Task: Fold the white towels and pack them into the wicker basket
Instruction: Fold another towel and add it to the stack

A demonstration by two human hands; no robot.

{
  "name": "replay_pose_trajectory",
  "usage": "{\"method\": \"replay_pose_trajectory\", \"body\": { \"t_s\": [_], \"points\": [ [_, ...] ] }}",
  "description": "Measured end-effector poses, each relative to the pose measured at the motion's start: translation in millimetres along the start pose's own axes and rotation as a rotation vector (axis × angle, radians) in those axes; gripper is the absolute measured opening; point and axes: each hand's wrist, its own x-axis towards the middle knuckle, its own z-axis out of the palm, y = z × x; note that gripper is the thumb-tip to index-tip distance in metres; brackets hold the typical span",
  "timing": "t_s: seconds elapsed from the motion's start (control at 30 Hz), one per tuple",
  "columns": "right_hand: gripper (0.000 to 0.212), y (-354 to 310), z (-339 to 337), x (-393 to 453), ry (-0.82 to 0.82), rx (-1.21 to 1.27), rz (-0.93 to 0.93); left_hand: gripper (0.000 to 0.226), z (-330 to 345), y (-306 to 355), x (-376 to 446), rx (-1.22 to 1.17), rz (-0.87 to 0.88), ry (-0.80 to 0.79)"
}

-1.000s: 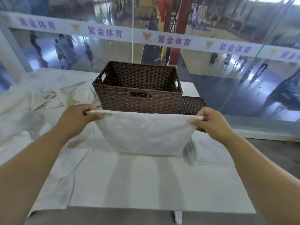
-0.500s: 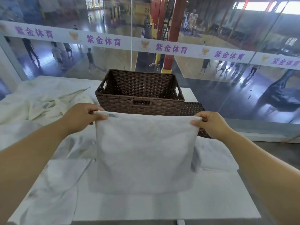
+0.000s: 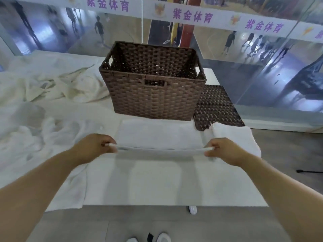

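White terry is stretching between our hands: we are pinching the towel by its near corners, the left hand curling its fingers around one end and the right hand around the other. We are holding it low over the white table, just in front of the brown wicker basket. Loose towels are lying heaped to the left, and a woven lid is sitting flat beside the basket's right side.

Sports hall (basketball court behind glass)
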Motion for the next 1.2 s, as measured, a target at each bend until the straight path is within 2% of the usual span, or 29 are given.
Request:
{"method": "replay_pose_trajectory", "body": {
  "t_s": [0.13,0.27,0.4,0.6,0.7,0.8,0.9,1.03,1.07,1.1,1.17,1.2],
  "points": [
    [0.016,37,55,-12,-0.154,-0.003,0.104,0.016,53,-30,-13,0.007,-0.137,-0.105],
    [0.02,45,69,-16,-0.177,0.026,0.176,0.017,75,-42,-15,0.02,-0.237,-0.147],
    [0.019,35,62,4,-0.065,0.067,0.181,0.013,70,-41,7,-0.103,-0.294,-0.018],
    [0.015,15,44,61,0.163,0.052,0.152,0.014,50,-41,63,-0.118,-0.236,0.199],
    [0.026,13,42,90,0.274,0.013,0.2,0.011,46,-43,91,-0.108,-0.231,0.285],
    [0.035,12,53,102,0.373,-0.06,0.243,0.026,54,-48,106,-0.14,-0.258,0.354],
    [0.033,15,80,96,0.336,-0.1,0.175,0.027,74,-50,104,-0.057,-0.225,0.285],
    [0.025,11,117,71,0.077,-0.176,0.115,0.033,104,-53,97,0.159,-0.146,0.036],
    [0.03,8,126,66,0.001,-0.228,0.107,0.033,109,-55,95,0.188,-0.117,-0.019],
    [0.046,3,135,60,-0.065,-0.298,0.097,0.034,111,-56,93,0.211,-0.103,-0.058],
    [0.109,-5,150,51,-0.139,-0.44,0.066,0.035,111,-55,87,0.286,-0.101,-0.088],
    [0.132,-7,154,51,-0.17,-0.502,0.087,0.034,111,-53,84,0.334,-0.102,-0.085]
  ]
}}
